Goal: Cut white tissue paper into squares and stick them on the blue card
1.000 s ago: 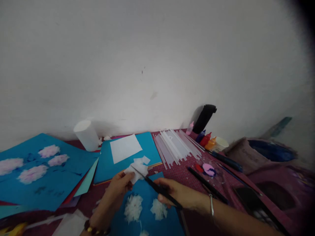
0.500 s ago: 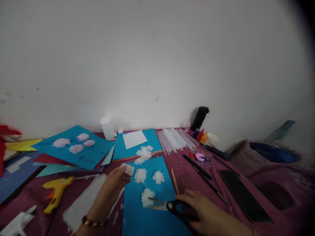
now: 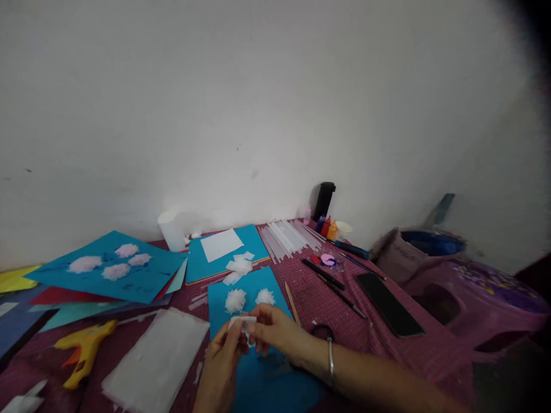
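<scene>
My left hand point(image 3: 224, 351) pinches a small piece of white paper point(image 3: 241, 323) over the blue sheet point(image 3: 279, 381). From the other side, the fingers of my right hand point(image 3: 275, 328) are closed on the same piece. Just behind my hands, two ruffled white paper puffs point(image 3: 235, 300) sit on the sheet; a third spot nearer me is mostly covered by my fingers. Scissors lie under my right wrist, with only a black handle loop point(image 3: 322, 331) plainly showing. A pencil point(image 3: 291, 302) lies along the sheet's right edge.
At left are a yellow glue gun point(image 3: 86, 350), a white pad point(image 3: 155, 361) and a blue picture with pinkish puffs point(image 3: 142, 287). White strips point(image 3: 284, 241), paint bottles point(image 3: 327, 226), brushes and a phone point(image 3: 390, 304) lie right. Cut paper pieces point(image 3: 240, 267) lie behind the sheet.
My right hand has let go of the scissors and moved left onto the small paper piece. My left hand has come right and nearer with it. The view has turned slightly right.
</scene>
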`<state>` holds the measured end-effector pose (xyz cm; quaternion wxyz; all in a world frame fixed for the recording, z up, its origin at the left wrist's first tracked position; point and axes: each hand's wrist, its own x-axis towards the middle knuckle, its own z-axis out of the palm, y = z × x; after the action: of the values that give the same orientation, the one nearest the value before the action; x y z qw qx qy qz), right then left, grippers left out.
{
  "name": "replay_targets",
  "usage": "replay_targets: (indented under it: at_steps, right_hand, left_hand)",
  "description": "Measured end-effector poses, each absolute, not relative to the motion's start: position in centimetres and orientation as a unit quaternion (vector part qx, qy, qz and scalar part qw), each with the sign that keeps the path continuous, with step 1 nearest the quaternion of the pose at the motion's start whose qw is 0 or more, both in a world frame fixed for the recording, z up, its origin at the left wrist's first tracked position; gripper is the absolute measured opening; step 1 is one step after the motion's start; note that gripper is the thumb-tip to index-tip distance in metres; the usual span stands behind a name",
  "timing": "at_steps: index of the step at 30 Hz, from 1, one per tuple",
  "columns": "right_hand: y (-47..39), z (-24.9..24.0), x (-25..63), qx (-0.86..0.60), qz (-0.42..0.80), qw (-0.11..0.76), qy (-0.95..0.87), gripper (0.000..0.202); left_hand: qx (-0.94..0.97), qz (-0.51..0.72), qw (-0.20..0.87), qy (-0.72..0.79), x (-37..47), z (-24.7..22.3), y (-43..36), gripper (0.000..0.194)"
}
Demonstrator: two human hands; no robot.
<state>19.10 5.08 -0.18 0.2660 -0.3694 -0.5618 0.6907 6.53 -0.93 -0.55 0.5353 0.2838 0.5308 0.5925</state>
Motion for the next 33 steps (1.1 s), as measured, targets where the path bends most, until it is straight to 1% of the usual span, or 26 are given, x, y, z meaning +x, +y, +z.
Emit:
replay_targets:
  at_steps: [3, 5, 7, 9, 10, 12, 14, 16, 18, 19, 21, 25, 29, 31, 33]
  right_hand:
    - [6.6, -0.8, 17.7, -0.399, 0.674, 0.269, -0.560, 0.046]
    - [8.6, -0.8, 17.9, -0.416, 0.657, 0.275, -0.565, 0.039]
    - [11.4, -0.7, 18.1, -0.436, 0.629, 0.286, -0.577, 0.031]
    - [14.7, -0.8, 18.1, -0.457, 0.593, 0.291, -0.596, 0.023]
    - [16.3, -1.0, 17.9, -0.468, 0.573, 0.291, -0.607, 0.020]
    - [19.3, -1.4, 17.3, -0.487, 0.535, 0.283, -0.630, 0.021]
    - [21.4, -2.0, 16.8, -0.493, 0.494, 0.275, -0.661, 0.024]
    - [22.6, -2.4, 16.5, -0.487, 0.448, 0.278, -0.697, 0.026]
    - [22.9, -2.8, 16.4, -0.470, 0.405, 0.288, -0.730, 0.035]
    - [22.8, -3.0, 16.4, -0.459, 0.388, 0.292, -0.744, 0.039]
    - [22.5, -3.3, 16.2, -0.433, 0.371, 0.292, -0.768, 0.041]
    - [22.0, -4.0, 15.5, -0.384, 0.377, 0.284, -0.794, 0.033]
    - [22.0, -4.7, 14.9, -0.365, 0.402, 0.288, -0.789, 0.028]
    - [22.2, -4.7, 14.5, -0.359, 0.420, 0.292, -0.781, 0.031]
    - [22.5, -4.7, 14.0, -0.352, 0.445, 0.292, -0.770, 0.039]
  left_hand:
    - [0.266, 0.588, 0.542, 0.538, 5.0, -1.4, -0.5, 0.048]
    - [0.259, 0.590, 0.515, 0.565, 2.9, -1.4, 0.9, 0.049]
    - [0.313, 0.565, 0.451, 0.616, 0.5, -1.0, 3.2, 0.046]
    - [0.467, 0.450, 0.334, 0.684, -1.7, -0.5, 6.2, 0.042]
    - [0.491, 0.422, 0.311, 0.696, -2.5, -0.3, 7.8, 0.036]
    - [0.540, 0.371, 0.273, 0.705, -3.4, -0.4, 10.6, 0.027]
    - [0.579, 0.336, 0.248, 0.700, -3.3, -0.9, 12.6, 0.023]
    - [0.618, 0.302, 0.222, 0.691, -2.8, -1.7, 13.6, 0.027]
    - [0.646, 0.272, 0.203, 0.683, -2.2, -2.5, 13.9, 0.032]
    - [0.656, 0.260, 0.197, 0.681, -2.1, -2.9, 13.9, 0.032]
    - [0.667, 0.244, 0.191, 0.677, -2.0, -3.5, 14.0, 0.030]
    - [0.665, 0.240, 0.207, 0.676, -2.6, -3.8, 14.7, 0.021]
    - [0.629, 0.273, 0.244, 0.686, -3.8, -3.2, 15.5, 0.021]
    - [0.606, 0.298, 0.269, 0.687, -4.3, -2.6, 15.8, 0.023]
    - [0.584, 0.324, 0.299, 0.682, -4.7, -1.9, 16.0, 0.026]
